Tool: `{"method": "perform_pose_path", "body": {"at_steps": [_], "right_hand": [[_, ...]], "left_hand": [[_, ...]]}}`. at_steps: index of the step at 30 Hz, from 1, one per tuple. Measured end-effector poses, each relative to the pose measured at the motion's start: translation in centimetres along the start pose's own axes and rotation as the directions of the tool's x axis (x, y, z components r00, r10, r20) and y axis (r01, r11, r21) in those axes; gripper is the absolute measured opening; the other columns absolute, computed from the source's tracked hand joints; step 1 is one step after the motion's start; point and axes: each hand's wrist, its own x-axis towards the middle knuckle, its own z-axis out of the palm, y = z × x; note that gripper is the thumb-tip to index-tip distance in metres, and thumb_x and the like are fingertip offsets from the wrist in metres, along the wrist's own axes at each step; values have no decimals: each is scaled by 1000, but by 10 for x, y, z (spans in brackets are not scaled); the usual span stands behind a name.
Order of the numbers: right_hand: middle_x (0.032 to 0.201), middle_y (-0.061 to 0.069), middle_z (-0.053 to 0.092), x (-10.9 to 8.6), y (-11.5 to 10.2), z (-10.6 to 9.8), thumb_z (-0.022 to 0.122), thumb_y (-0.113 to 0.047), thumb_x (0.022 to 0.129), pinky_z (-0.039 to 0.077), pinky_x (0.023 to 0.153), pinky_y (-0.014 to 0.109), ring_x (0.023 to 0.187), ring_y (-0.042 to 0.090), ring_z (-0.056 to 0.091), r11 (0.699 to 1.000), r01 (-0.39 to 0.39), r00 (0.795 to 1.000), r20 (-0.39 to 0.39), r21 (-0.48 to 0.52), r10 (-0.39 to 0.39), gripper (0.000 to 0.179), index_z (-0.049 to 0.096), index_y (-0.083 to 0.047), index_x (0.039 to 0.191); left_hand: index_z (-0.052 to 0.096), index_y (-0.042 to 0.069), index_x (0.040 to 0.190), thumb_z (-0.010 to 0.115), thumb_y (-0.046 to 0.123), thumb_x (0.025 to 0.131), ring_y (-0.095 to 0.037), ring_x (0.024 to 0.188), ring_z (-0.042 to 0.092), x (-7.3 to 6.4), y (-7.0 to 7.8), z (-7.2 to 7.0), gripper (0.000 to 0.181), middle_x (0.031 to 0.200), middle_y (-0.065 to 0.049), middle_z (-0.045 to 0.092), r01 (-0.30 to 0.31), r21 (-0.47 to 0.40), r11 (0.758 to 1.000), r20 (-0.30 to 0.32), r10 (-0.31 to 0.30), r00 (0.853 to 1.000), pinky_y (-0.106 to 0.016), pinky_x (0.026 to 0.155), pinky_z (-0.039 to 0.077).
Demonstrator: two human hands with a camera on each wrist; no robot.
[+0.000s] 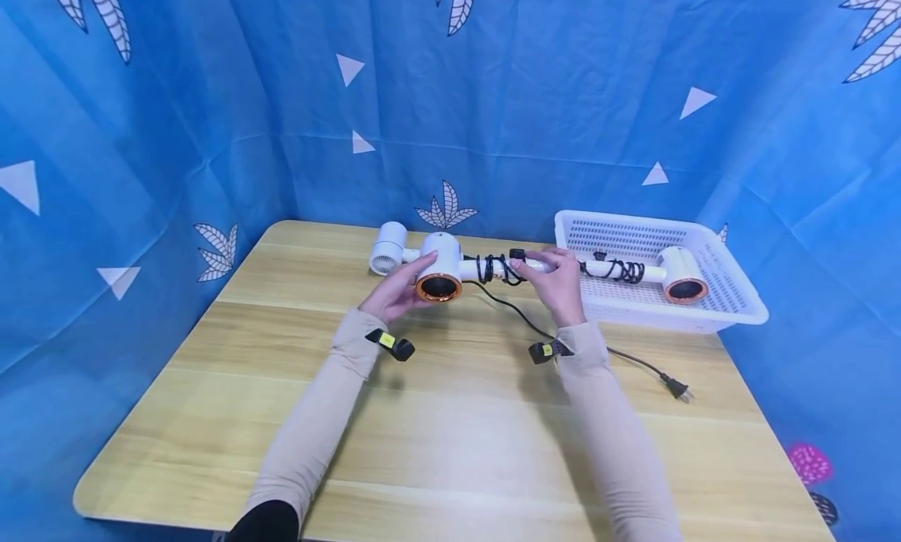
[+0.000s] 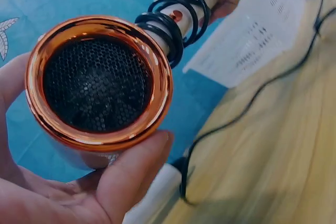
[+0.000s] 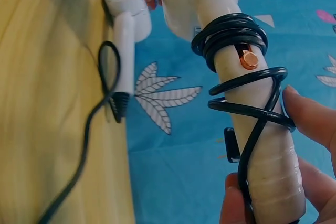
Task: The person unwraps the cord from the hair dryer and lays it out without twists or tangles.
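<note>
Both hands hold a white hair dryer [image 1: 439,253] sideways above the table, its copper-rimmed [image 2: 97,141] black mesh outlet facing the person. My left hand [image 1: 396,292] grips its barrel, thumb below the rim in the left wrist view. On the handle [image 3: 265,156], my right hand [image 1: 561,285] pinches the lower end between thumb and fingers. A black cord [image 3: 247,113] is wound several times round this handle, with its plug [image 1: 517,254] beside the right fingers. Behind the left hand, a second white hair dryer [image 1: 389,245] lies on the table, its black cord [image 1: 517,311] unwound.
A white perforated basket [image 1: 749,311] stands at the back right of the wooden table [image 1: 422,448]. Inside lies another white hair dryer [image 1: 679,268] with its cord wrapped. A loose plug [image 1: 677,388] rests at the right. Blue patterned cloth [image 1: 528,135] hangs behind and around the sides.
</note>
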Motion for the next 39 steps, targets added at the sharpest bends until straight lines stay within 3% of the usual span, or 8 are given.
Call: {"method": "perform_pose_path", "body": {"at_steps": [8, 13, 16, 21, 25, 30, 34, 39], "right_hand": [[154, 22, 41, -4, 9, 13, 87, -38, 82, 34, 121, 53, 144, 40, 36, 995, 31, 999, 22, -97, -29, 55, 74, -4, 123], [166, 18, 30, -8, 6, 12, 85, -50, 81, 28, 122, 65, 152, 47, 26, 957, 104, 993, 75, -272, -87, 73, 63, -11, 140], [162, 18, 44, -9, 3, 7, 80, -52, 86, 33, 122, 62, 150, 43, 38, 935, 162, 977, 187, -314, -106, 71, 62, -12, 142], [143, 18, 64, -5, 3, -2, 70, -62, 91, 54, 103, 51, 111, 33, 68, 914, 185, 928, 371, -362, -41, 74, 59, -13, 146], [129, 18, 72, 1, 11, -6, 69, -59, 92, 58, 77, 42, 77, 34, 70, 928, 202, 863, 504, -315, -16, 74, 55, -15, 149], [108, 12, 80, 10, 24, -7, 72, -50, 94, 62, 83, 37, 84, 38, 77, 978, 98, 791, 610, -185, 36, 53, 69, -13, 133], [127, 20, 72, 17, 32, -4, 61, -47, 102, 64, 84, 46, 89, 27, 76, 994, -4, 792, 607, -105, 67, 52, 67, -5, 134], [144, 21, 62, 23, 37, 0, 56, -36, 107, 56, 103, 38, 121, 25, 65, 994, -104, 833, 543, -42, 109, 46, 64, -2, 137]], "left_hand": [[46, 5, 147, 63, 35, 101, -17, 89, 75, 4, -14, -17, 57, 116, -7, 67, -13, 57, 998, -53, 16, 998, -40, 79, 65], [46, 6, 145, 62, 35, 100, -15, 87, 75, 3, -19, -24, 55, 107, -3, 70, -23, 63, 998, -55, 26, 998, -35, 73, 65], [45, 6, 145, 60, 36, 101, -15, 88, 74, 0, -20, -30, 56, 105, -1, 69, -24, 65, 998, -39, 27, 999, -33, 75, 64], [44, 6, 145, 60, 36, 101, -15, 90, 73, -2, -21, -39, 56, 107, -1, 69, -20, 81, 997, -37, 23, 999, -35, 76, 63], [43, 6, 145, 58, 36, 101, -14, 91, 71, -2, -23, -45, 55, 107, 0, 68, 1, 105, 994, -30, 2, 1000, -35, 78, 61], [42, 7, 147, 57, 38, 101, -13, 94, 69, -3, -25, -52, 57, 110, -1, 66, 17, 128, 992, -30, -13, 999, -35, 80, 61], [41, 7, 149, 57, 40, 101, -14, 93, 70, -4, -25, -55, 60, 110, -1, 66, 4, 149, 989, -28, 0, 1000, -35, 80, 62], [42, 6, 147, 56, 39, 101, -14, 92, 70, -3, -26, -56, 58, 108, -1, 67, -6, 150, 989, -34, 11, 999, -36, 79, 61]]}}
